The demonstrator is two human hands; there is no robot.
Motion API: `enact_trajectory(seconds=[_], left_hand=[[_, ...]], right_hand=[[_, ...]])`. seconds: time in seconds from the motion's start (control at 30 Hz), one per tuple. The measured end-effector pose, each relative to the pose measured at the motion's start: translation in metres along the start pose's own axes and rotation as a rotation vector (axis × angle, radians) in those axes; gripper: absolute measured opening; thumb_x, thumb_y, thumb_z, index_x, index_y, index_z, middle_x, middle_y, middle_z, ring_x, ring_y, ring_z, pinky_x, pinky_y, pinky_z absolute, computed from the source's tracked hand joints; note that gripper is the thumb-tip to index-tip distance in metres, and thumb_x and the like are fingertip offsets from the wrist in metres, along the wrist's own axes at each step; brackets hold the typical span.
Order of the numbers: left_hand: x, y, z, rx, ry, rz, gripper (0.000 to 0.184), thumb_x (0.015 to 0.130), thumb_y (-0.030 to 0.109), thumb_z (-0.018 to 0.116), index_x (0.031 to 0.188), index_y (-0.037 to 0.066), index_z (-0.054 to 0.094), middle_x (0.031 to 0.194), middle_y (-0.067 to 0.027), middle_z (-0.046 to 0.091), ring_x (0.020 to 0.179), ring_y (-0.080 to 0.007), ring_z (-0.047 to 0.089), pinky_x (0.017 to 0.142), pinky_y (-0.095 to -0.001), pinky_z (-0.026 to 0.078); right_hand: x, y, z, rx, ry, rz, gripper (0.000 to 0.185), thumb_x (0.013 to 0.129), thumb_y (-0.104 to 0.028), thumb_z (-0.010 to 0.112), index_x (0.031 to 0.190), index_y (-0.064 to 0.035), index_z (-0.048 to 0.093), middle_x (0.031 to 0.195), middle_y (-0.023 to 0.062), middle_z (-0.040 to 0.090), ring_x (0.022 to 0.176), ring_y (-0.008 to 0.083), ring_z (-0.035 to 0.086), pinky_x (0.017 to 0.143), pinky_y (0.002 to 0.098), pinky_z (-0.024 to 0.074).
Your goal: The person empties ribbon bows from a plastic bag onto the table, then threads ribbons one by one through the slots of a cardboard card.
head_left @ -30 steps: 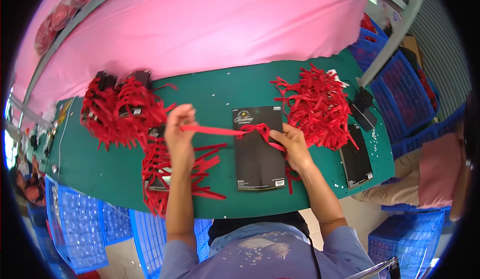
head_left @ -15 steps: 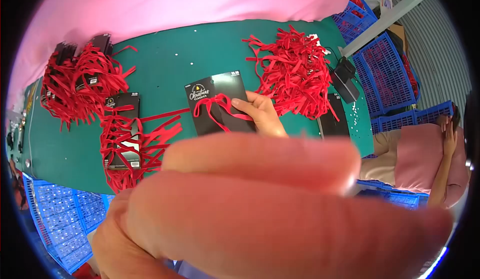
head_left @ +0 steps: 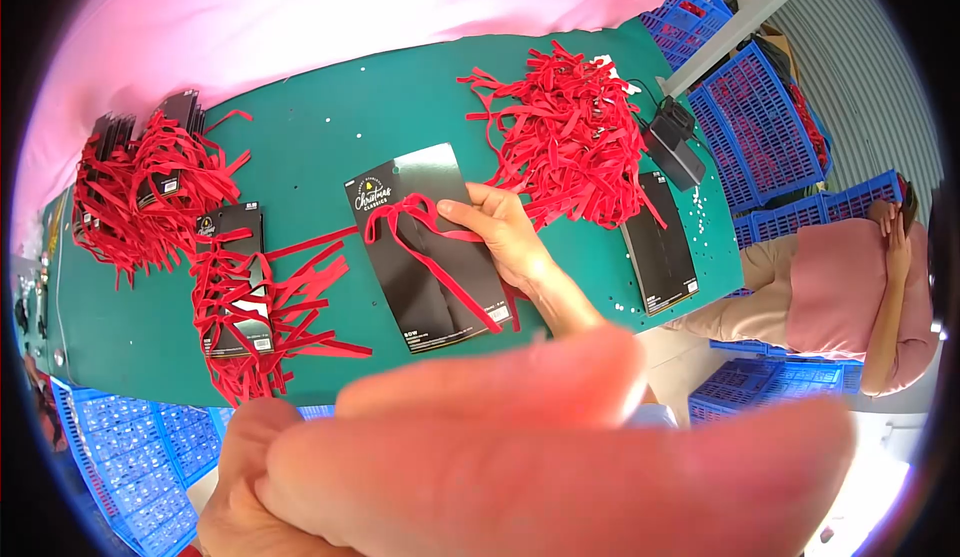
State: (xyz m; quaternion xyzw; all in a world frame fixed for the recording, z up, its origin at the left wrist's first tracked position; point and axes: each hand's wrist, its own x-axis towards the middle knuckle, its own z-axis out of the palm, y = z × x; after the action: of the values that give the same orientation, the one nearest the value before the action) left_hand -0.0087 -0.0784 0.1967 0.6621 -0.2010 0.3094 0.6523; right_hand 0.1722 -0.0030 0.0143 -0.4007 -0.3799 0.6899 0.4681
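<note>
My right hand (head_left: pixel 512 242) grips the right edge of a black bow card (head_left: pixel 405 282), thumb in front and the other fingers hidden behind. The card carries "Christmas Classics" lettering and a red ribbon bow (head_left: pixel 412 209) with long tails, one hanging down its front. Very near the camera, my left hand (head_left: pixel 540 467) fills the lower view, blurred, with its fingers stretched toward the right. Nothing shows in it. Left of the held card lies a stack of carded bows (head_left: pixel 235 292). A heap of loose red bows (head_left: pixel 575 147) lies behind my right hand.
More carded bows (head_left: pixel 150 187) are piled at the far left of the green table (head_left: pixel 300 157). Toward the right are blank-looking black cards (head_left: pixel 658 247) and a black device (head_left: pixel 672 142). Blue crates (head_left: pixel 755 127) and a seated person (head_left: pixel 840 297) are beyond the right edge.
The view has shifted slightly. My left hand sits lower in the picture, uncovering the bottom of the held card and more of my right forearm. My right hand keeps its grip.
</note>
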Motion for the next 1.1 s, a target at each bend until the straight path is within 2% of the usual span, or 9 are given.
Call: enact_trajectory(seconds=[0.17,0.27,0.4,0.57,0.67,0.7,0.87,1.0,1.1], left_hand=[[-0.014,0.015,-0.004,-0.032,0.129,0.077,0.055,0.089,0.022,0.066,0.137,0.004,0.044,0.144,-0.0184,0.040,0.133,-0.0297,0.040,0.106,-0.0446,0.037],[-0.040,0.001,-0.022,-0.002,0.655,0.161,0.058,0.090,0.022,0.065,0.141,0.004,0.042,0.150,-0.0187,0.038,0.139,-0.0306,0.038,0.110,-0.0461,0.036],[-0.108,-0.103,-0.092,0.505,1.255,-0.435,0.078,0.084,0.023,0.075,0.149,0.007,0.033,0.152,-0.0193,0.032,0.142,-0.0288,0.034,0.114,-0.0413,0.032],[-0.100,-0.142,-0.084,0.307,1.396,-0.533,0.091,0.078,0.013,0.083,0.147,0.002,0.025,0.140,-0.0189,0.046,0.130,-0.0256,0.047,0.108,-0.0410,0.040],[-0.119,-0.155,-0.099,0.133,1.298,-0.504,0.080,0.080,0.008,0.080,0.143,0.000,0.031,0.132,-0.0155,0.055,0.120,-0.0220,0.056,0.102,-0.0377,0.047],[-0.125,-0.161,-0.101,0.185,1.258,-0.438,0.060,0.085,0.005,0.074,0.135,-0.002,0.043,0.122,-0.0127,0.062,0.112,-0.0196,0.062,0.096,-0.0347,0.050],[-0.160,-0.142,-0.130,-0.174,1.237,-0.331,0.038,0.090,0.005,0.062,0.127,0.000,0.054,0.114,-0.0087,0.067,0.103,-0.0183,0.065,0.097,-0.0342,0.050],[-0.179,-0.124,-0.146,-0.287,1.470,-0.192,0.035,0.091,0.011,0.059,0.124,0.004,0.057,0.115,-0.0058,0.066,0.102,-0.0196,0.065,0.091,-0.0352,0.053],[-0.183,-0.124,-0.150,-0.432,1.368,-0.160,0.032,0.094,0.016,0.060,0.125,0.007,0.059,0.111,-0.0035,0.067,0.099,-0.0164,0.066,0.085,-0.0316,0.055]], right_hand=[[-0.002,-0.005,0.005,0.047,0.010,0.001,0.021,0.094,-0.012,0.067,0.109,0.0021,0.066,0.100,0.0057,0.071,0.088,0.0083,0.065,0.077,0.0249,0.0526],[-0.001,-0.005,0.002,0.051,0.014,-0.019,0.022,0.094,-0.012,0.066,0.110,0.0024,0.065,0.100,0.0061,0.071,0.087,0.0087,0.066,0.075,0.0249,0.0532],[-0.003,-0.005,0.002,0.039,0.061,-0.059,0.021,0.095,-0.010,0.064,0.111,0.0030,0.064,0.099,0.0076,0.072,0.085,0.0096,0.067,0.074,0.0254,0.0546],[-0.002,0.000,0.003,-0.019,0.118,-0.172,0.018,0.095,-0.008,0.063,0.110,0.0029,0.065,0.095,0.0060,0.071,0.083,0.0076,0.065,0.073,0.0240,0.0536],[0.007,0.007,0.002,-0.197,0.195,-0.318,0.018,0.096,-0.009,0.063,0.110,0.0027,0.065,0.089,0.0030,0.069,0.076,0.0048,0.061,0.066,0.0230,0.0502],[0.008,0.011,-0.001,-0.289,0.232,-0.371,0.018,0.096,-0.010,0.063,0.109,0.0025,0.064,0.086,0.0017,0.069,0.074,0.0038,0.059,0.063,0.0227,0.0489],[0.005,-0.011,-0.004,-0.496,0.416,-0.274,0.025,0.100,-0.025,0.060,0.108,-0.0020,0.065,0.065,-0.0061,0.052,0.053,0.0014,0.043,0.048,0.0211,0.0348],[-0.010,-0.040,-0.043,-0.625,0.545,-0.459,0.019,0.098,-0.019,0.062,0.102,-0.0012,0.068,0.071,0.0008,0.062,0.063,0.0058,0.055,0.057,0.0230,0.0445],[-0.045,-0.023,-0.052,-1.068,0.388,-0.512,0.010,0.088,-0.008,0.069,0.096,-0.0017,0.069,0.076,0.0051,0.065,0.068,0.0131,0.060,0.062,0.0266,0.0483]])
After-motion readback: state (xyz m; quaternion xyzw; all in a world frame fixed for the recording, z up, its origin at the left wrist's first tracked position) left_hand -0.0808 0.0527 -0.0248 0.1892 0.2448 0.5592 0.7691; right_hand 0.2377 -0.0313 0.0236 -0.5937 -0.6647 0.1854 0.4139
